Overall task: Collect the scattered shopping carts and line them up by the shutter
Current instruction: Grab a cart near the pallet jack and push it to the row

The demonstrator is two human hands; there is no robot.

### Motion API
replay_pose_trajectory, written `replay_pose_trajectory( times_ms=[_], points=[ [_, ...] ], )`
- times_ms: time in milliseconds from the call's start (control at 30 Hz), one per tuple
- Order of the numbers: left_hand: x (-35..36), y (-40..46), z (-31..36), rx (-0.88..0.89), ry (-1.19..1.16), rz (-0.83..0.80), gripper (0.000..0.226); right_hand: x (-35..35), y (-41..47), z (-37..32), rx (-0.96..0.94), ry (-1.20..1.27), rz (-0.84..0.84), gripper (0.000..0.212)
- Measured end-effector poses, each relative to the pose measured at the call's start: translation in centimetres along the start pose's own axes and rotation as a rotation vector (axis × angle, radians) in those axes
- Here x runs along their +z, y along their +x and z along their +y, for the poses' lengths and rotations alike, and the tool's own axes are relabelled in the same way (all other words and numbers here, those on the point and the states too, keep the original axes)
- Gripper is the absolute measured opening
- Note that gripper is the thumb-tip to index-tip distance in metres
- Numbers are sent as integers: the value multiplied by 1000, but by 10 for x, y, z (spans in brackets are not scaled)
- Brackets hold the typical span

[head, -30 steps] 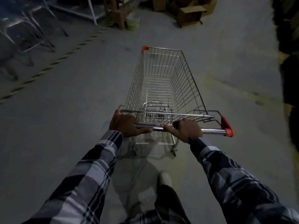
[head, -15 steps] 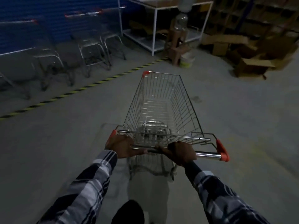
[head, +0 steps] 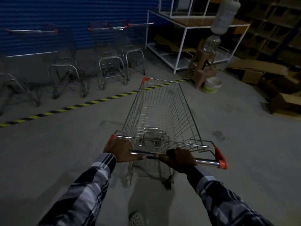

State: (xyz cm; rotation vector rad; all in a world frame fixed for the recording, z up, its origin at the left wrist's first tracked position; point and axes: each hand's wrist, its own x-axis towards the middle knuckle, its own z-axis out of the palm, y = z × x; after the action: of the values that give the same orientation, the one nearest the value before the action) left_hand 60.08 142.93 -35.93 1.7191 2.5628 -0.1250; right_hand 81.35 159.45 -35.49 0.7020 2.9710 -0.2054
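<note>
Along the blue shutter point(head: 73, 22) at the floor's far left edge we see parked carts point(head: 112, 57) behind a striped floor line point(head: 97, 101). Mid-floor stands our empty wire shopping cart point(head: 159, 115), nose toward a white rack point(head: 184, 43). Our left hand point(head: 121, 150) and right hand point(head: 180, 158) wrap fingers around its handle bar point(head: 206, 161).

Concrete floor point(head: 48, 160): carts point(head: 112, 62), bucket point(head: 211, 86) (striped tape point(head: 78, 105)).

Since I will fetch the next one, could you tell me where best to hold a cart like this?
Grip the chrome handle bar from behind, as the left hand and right hand do, spaced apart. It spans the cart at its wide end.
</note>
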Motion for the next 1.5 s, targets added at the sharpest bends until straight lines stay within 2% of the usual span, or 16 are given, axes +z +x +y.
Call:
replay_pose_trajectory(
  times_ms=[200, 300, 467, 700, 800, 967, 1100, 1133, 1233, 1333, 1400, 1500],
  points=[
    [-9, 114, -55, -31, -50, -47, 98, -21, 131, 36, -14, 28, 0, 90],
    [-10, 178, -91, -57, -60, -52, 96, -27, 202, 55, -47, 16, 21, 79],
    [-19, 307, -159, -59, -8, -8, 96, -40, 341, 93, -99, -6, 64, 81],
    [-33, 491, -227, -107, -50, -112, 96, -64, 526, 164, -127, 19, 45, 67],
    [-38, 558, -250, -112, -55, -101, 96, -79, 593, 192, -129, 15, 34, 75],
    [-57, 673, -293, -79, -34, -116, 82, -91, 709, 232, -146, 16, 71, 78],
    [-62, 780, -340, -16, 14, -78, 89, -99, 806, 265, -139, 42, 124, 108],
    [-61, 810, -352, -11, 7, -78, 89, -103, 832, 275, -135, 49, 125, 110],
    [-65, 897, -383, 9, -33, -74, 98, -117, 908, 306, -124, 59, 116, 104],
    [-73, 974, -399, 12, -88, -93, 89, -134, 978, 344, -110, 56, 130, 105],
    [-79, 1022, -404, 15, -74, -56, 91, -145, 1020, 370, -85, 70, 119, 105],
    [-86, 1089, -410, 18, -90, -88, 82, -159, 1080, 407, -72, 22, 129, 85]
  ],
)
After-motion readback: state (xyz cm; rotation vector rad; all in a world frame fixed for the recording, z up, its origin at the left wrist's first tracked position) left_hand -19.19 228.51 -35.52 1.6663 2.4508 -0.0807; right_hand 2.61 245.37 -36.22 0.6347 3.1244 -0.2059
